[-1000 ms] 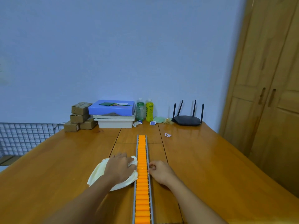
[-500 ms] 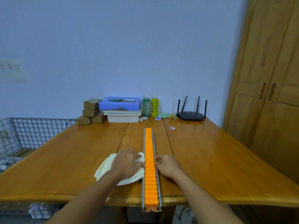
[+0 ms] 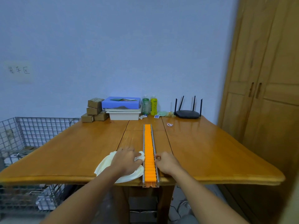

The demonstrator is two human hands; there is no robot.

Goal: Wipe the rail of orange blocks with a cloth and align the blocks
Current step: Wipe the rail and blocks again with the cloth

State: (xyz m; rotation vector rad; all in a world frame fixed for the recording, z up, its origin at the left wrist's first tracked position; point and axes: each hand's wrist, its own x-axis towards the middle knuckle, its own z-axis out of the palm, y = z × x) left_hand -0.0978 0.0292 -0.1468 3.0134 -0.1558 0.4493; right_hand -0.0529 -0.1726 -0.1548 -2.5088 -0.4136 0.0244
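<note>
A long metal rail [image 3: 153,139] filled with orange blocks [image 3: 148,143] runs down the middle of the wooden table [image 3: 210,151], its near end jutting past the front edge. My left hand [image 3: 125,160] presses a cream cloth [image 3: 105,164] onto the table against the rail's left side, a bunch of cloth pinched at the fingertips. My right hand [image 3: 165,162] rests on the table at the rail's right side, fingers curled with the tips touching the rail's edge.
At the table's far edge stand small cardboard boxes [image 3: 94,109], a blue box on white trays [image 3: 123,107], two bottles [image 3: 149,105] and a black router [image 3: 187,113]. A wire basket [image 3: 24,138] sits left of the table; a wooden wardrobe [image 3: 267,94] stands right.
The view has pulled back and tilted, so the table's front edge and the rail's near end now show. Both hands stay beside the rail at about the same spot.
</note>
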